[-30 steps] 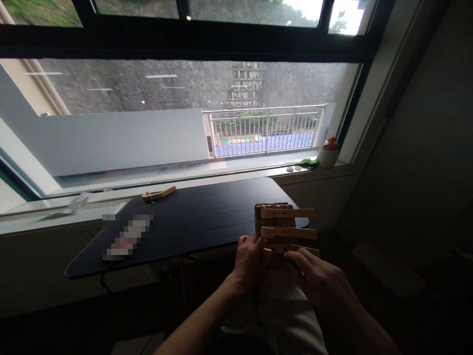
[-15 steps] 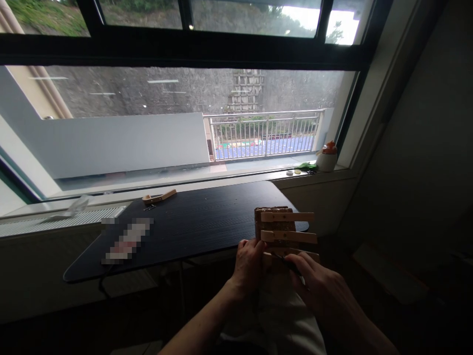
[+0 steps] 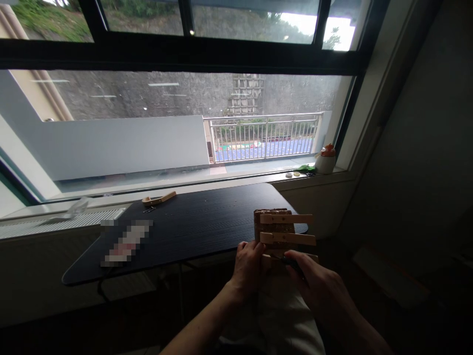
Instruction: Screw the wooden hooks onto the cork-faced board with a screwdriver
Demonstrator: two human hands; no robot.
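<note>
R hand (image 3: 320, 280) closed on dk. tool (image 3: 293, 265) at near wood strip (image 3: 266, 259). L hand (image 3: 247, 261) curled, hold unclear; brace strip firmly.

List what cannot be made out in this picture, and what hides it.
In the head view:
Dark tool: its handle is mostly hidden by the right hand; shadow obscures its tip.
Left hand: its underside is turned away, hiding its hold on the brown block.
Pale patch on the black table: pixelated over.
Small dark bits beside the curved wooden piece: too small to identify.
Both forearms: cut off by the bottom edge.
</note>
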